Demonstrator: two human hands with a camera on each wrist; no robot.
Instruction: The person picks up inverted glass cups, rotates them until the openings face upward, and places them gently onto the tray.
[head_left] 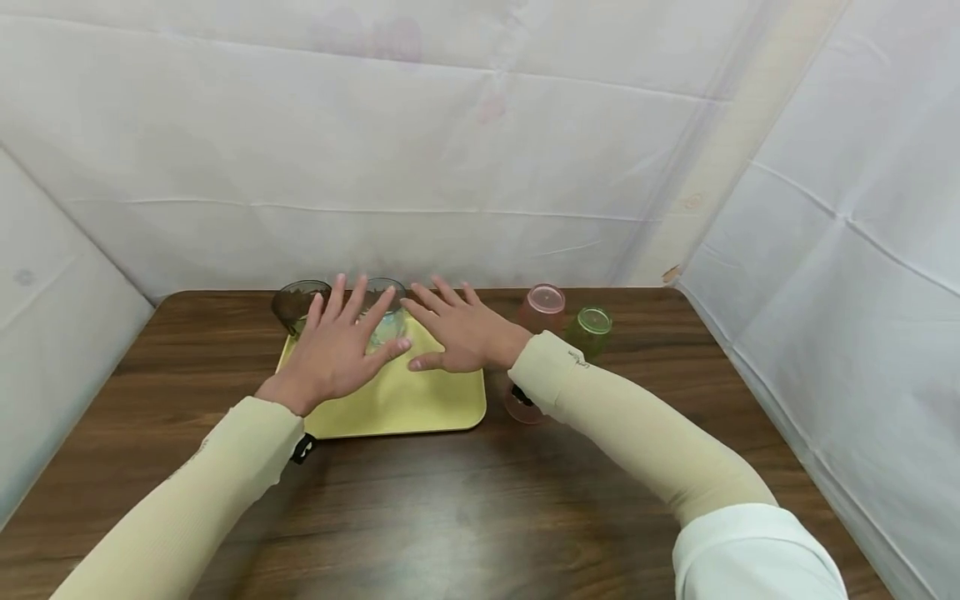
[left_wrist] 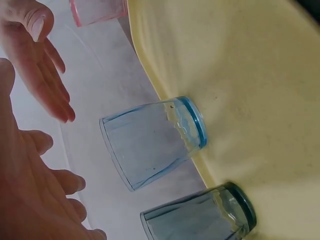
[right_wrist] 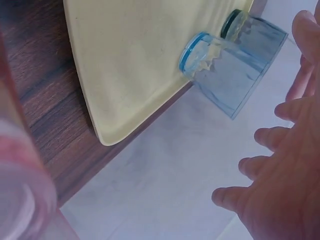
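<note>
A yellow tray (head_left: 420,400) lies on the wooden table (head_left: 465,500). Two upturned cups stand at its far edge: a clear blue cup (head_left: 387,325) (left_wrist: 150,142) (right_wrist: 227,67) and a dark smoky cup (head_left: 297,304) (left_wrist: 200,215) (right_wrist: 235,20). My left hand (head_left: 337,346) hovers flat over the tray with fingers spread, its fingertips in front of the blue cup. My right hand (head_left: 457,329) is held flat beside it, fingers straight, holding nothing. Neither hand touches a cup as far as I can see.
To the right of the tray stand an upturned pink cup (head_left: 542,307) and a green cup (head_left: 591,329); another pink cup (head_left: 521,407) (right_wrist: 22,195) sits under my right forearm. White sheeting walls close in the back and both sides.
</note>
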